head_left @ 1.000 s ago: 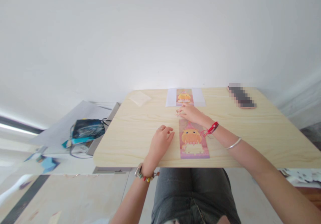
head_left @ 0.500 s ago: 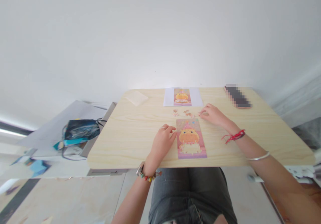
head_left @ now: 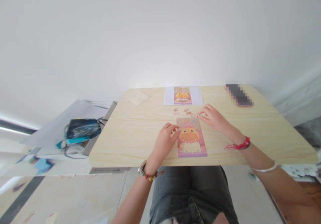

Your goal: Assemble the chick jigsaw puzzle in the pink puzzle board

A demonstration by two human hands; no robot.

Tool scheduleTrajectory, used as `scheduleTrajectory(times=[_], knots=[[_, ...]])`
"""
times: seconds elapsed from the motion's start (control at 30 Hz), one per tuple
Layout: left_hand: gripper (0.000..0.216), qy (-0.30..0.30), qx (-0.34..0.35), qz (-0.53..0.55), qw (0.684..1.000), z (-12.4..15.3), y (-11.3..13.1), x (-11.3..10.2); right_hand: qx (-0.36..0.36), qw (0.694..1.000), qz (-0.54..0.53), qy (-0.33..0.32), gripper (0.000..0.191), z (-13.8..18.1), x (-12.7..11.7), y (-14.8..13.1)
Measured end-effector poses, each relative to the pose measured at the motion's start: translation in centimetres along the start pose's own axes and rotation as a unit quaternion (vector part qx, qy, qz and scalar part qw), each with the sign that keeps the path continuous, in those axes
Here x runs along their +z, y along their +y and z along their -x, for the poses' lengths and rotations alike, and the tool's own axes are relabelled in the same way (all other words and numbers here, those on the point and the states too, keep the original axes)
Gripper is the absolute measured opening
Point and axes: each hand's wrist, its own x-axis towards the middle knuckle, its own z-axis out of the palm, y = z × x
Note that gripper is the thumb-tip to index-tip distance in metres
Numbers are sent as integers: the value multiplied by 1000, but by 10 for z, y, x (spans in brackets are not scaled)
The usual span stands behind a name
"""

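A tall pink jigsaw puzzle [head_left: 191, 138] with an orange cartoon animal lies near the front edge of the wooden table [head_left: 130, 130]. My left hand [head_left: 167, 140] rests against the puzzle's left edge, fingers curled, thumb touching the picture. My right hand [head_left: 213, 117] hovers at the puzzle's top right corner, fingertips pinched near a small piece; what they hold is too small to name. A few loose puzzle pieces [head_left: 184, 111] lie just beyond the puzzle. A reference picture [head_left: 182, 95] on a white sheet lies further back.
A phone [head_left: 238, 95] lies at the table's far right. A clear small bag [head_left: 136, 97] sits at the far left. Left of the table, a lower surface holds a dark blue bag [head_left: 81, 128] and cables. A white wall stands behind.
My right hand swung from the loose pieces over the puzzle out to the right, then came back to the puzzle's top right corner. My left hand edged onto the puzzle's left edge.
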Motion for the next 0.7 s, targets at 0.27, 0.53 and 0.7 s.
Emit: scheduleTrajectory(times=[0.27,0.53,0.7], knots=[[27,54,108,14,993,-5,20,9,-127,985,113,3,17,16,-10,-58],[19,-8,78,92,993,-3,18,3,-99,994,-44,-3,16,18,-19,-58],[20,-105,50,174,978,-9,14,-6,-134,984,-119,-13,18,16,-25,-50]])
